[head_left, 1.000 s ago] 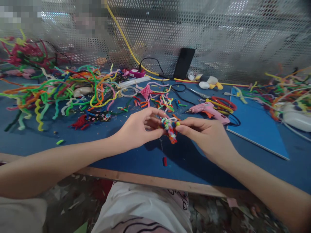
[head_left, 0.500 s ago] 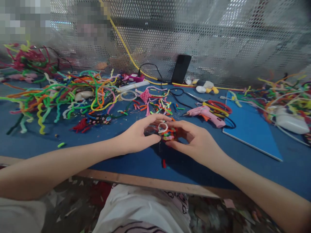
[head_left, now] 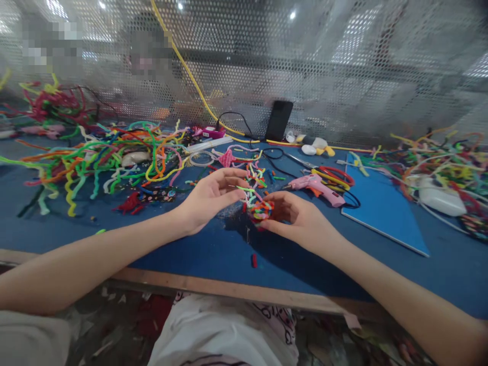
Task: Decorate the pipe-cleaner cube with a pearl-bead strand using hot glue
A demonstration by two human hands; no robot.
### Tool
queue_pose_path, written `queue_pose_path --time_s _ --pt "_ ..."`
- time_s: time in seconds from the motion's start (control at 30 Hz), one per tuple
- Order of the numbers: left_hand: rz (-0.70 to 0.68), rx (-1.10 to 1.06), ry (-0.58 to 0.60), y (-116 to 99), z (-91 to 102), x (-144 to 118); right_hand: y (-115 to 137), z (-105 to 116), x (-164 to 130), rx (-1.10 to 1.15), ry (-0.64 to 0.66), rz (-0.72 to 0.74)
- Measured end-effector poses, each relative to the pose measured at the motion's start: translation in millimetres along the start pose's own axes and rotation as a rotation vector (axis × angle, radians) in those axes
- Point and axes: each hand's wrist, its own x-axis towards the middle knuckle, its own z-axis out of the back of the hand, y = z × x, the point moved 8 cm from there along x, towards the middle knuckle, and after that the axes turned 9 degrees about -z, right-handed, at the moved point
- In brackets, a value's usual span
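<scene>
- Head view: both bare hands meet over the near middle of the blue-covered worktable, working on one small multicoloured bundle of twisted fuzzy pipe cleaners.
- The right hand lies palm-up under the bundle, fingers curled around its lower, denser red, orange and green part, so the bundle sits cupped in it just above the tabletop.
- The left hand is half open; its thumb and forefinger close lightly on a thin green-and-white pipe-cleaner end that sticks out of the top of the bundle, while the other fingers spread loose.
- Judged from this, the lower part is already wound into a tight knot of loops, but the piece is not finished: at least one strand stands free and unwound at the top.
- Much raw stock is unused: a big tangle of long loose pipe cleaners in green, orange, yellow and pink fills the left side, and another heap lies far right.
- Short cut scraps lie scattered just beyond the hands, and one small red offcut lies near the table edge.
- A pink hot-glue gun rests untouched to the right of the hands, with red-handled scissors just behind it and a flat blue foam sheet beside them.
</scene>
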Motion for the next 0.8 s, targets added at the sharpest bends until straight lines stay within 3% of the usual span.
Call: queue_pose_path --time_s 0.17,0.33,0.5,0.8 --pt "-0.104 0.059 0.046 -35.2 -0.4 12.4 11.7 10.0 -0.2 -0.048 -0.082 0.077" --pt "-0.079 0.156 0.062 -57.8 0.4 21.8 11.5 17.6 1.9 -0.05 -0.127 0.078" --pt "-0.039 0.06 0.104 -57.9 -10.1 26.8 4.4 17.4 6.0 0.08 -0.09 0.062" --pt "-0.15 -0.187 0.174 -61.6 -30.2 30.3 3.3 6.0 9.9 0.326 0.03 0.085"
